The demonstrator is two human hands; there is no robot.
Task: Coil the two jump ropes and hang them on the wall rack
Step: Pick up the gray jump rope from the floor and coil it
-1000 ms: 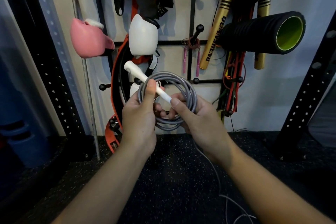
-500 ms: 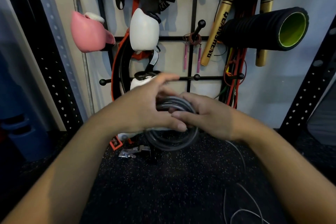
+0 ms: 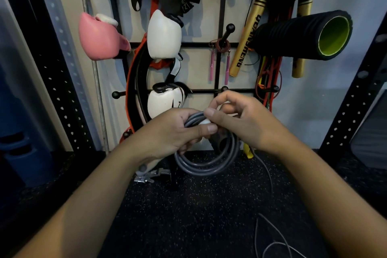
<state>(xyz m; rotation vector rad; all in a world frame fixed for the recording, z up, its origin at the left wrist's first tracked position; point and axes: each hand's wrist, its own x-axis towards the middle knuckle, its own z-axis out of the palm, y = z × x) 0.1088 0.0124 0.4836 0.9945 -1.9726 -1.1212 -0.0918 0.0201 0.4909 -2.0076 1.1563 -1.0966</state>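
A grey jump rope (image 3: 206,165) hangs as a coil of several loops in front of me, low against the wall rack (image 3: 222,90). My left hand (image 3: 171,132) grips the top of the coil, with a bit of the white handle (image 3: 204,122) showing by my thumb. My right hand (image 3: 243,119) pinches the same spot from the right, thumb on the rope and handle. A loose grey tail (image 3: 270,236) trails from the coil down onto the floor. A second jump rope with pink handles (image 3: 219,58) hangs coiled on a rack peg.
Pink (image 3: 98,35) and white boxing gloves (image 3: 164,33), a black foam roller (image 3: 303,33), gold bats (image 3: 247,35) and red bands (image 3: 270,81) fill the rack. Free pegs (image 3: 116,94) stick out at mid height. Black perforated uprights (image 3: 351,111) flank the dark speckled floor (image 3: 188,216).
The coil and both hands dropped from chest height to lower against the rack. The white handle, first sticking up to the left, is now tucked in at the top of the coil under my fingers.
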